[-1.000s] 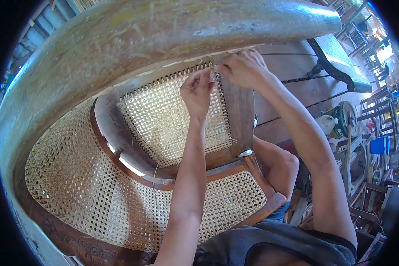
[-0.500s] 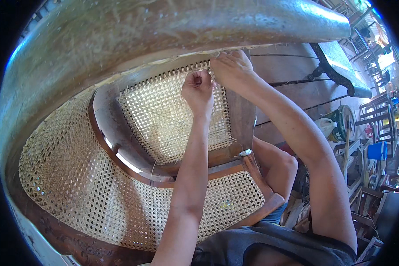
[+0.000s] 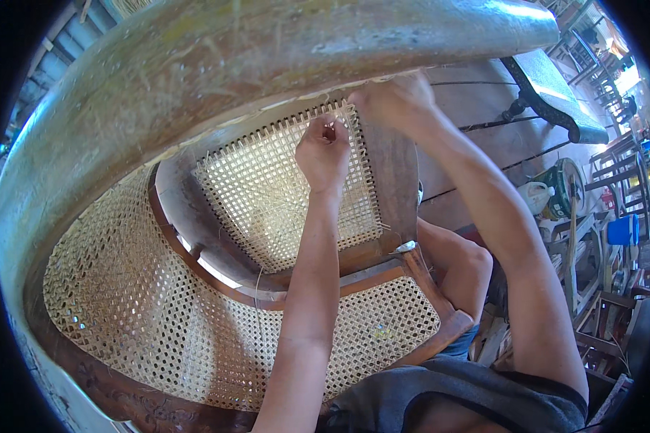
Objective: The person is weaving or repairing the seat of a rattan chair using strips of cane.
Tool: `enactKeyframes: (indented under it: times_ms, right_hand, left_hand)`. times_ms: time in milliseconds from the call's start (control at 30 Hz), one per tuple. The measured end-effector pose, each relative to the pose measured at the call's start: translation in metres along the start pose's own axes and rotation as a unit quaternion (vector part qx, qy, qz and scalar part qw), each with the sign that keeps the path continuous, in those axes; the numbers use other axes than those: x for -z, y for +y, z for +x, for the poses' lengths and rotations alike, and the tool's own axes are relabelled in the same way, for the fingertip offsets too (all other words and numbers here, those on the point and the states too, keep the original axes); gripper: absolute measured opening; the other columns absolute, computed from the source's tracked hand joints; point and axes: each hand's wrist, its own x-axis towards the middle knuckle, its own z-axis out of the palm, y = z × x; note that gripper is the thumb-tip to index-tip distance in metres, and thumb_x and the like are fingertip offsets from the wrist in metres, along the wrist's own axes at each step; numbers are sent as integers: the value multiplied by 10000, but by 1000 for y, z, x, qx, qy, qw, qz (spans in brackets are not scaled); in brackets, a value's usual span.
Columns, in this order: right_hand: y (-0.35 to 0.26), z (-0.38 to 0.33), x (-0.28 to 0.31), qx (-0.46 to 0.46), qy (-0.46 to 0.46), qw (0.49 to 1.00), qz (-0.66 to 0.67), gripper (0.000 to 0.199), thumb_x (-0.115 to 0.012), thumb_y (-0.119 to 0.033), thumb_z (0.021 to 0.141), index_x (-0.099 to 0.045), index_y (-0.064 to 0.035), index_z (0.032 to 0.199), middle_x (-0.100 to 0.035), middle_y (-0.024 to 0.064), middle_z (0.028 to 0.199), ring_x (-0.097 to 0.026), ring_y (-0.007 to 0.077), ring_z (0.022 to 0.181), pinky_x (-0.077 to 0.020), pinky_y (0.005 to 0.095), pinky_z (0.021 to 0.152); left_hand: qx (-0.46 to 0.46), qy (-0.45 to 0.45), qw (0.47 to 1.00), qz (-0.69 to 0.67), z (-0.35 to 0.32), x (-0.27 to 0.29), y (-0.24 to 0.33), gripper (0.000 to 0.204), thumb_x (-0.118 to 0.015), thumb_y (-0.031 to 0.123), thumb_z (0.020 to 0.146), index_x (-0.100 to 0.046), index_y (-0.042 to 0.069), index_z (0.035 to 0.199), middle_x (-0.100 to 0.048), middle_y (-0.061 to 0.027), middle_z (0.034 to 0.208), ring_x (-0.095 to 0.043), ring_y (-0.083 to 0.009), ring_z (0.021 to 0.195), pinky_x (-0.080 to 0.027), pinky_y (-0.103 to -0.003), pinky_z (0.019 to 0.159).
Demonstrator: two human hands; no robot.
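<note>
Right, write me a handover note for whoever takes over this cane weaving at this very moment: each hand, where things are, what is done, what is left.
Left hand: closed in a pinch over the upper edge of the woven cane panel, apparently on a thin cane strand; the strand itself is too fine to make out.
Right hand: pressed against the top corner of the wooden chair frame, fingers curled at the panel's edge.
Things: the chair lies tipped toward the person; a second, larger cane panel curves below.
Done: both panels look woven across.
Left: the work is at the top corner, with loose strand ends along the edge there.
</note>
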Motion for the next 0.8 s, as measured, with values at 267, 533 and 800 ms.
enactKeyframes:
  times_ms: [267,533,800]
  right_hand:
    - [7,-22,7,14,83,995,52,509,-495,-458,943,-730,-50,748,-703,152,747,-694,327,785,-516,439,762]
    - [-7,-28,-7,-57,-62,993,78,396,-528,-367,925,-724,-36,832,-699,194,802,-695,349,834,-526,468,789]
    - [-21,-26,-3,-49,-30,997,60,322,-565,-314,904,-723,-37,861,-713,191,893,-699,353,886,-534,452,790]
  left_hand:
    - [118,-181,926,-309,19,-1,18,219,-651,269,953,-649,57,1010,-635,-45,706,-643,-119,609,-504,-263,500]
    - [122,-140,949,-255,27,6,8,268,-628,219,973,-626,-49,965,-658,-95,851,-668,-162,754,-581,-293,656]
    - [112,-161,929,-314,27,4,0,226,-613,172,980,-627,-54,979,-658,-92,849,-662,-165,767,-577,-292,717]
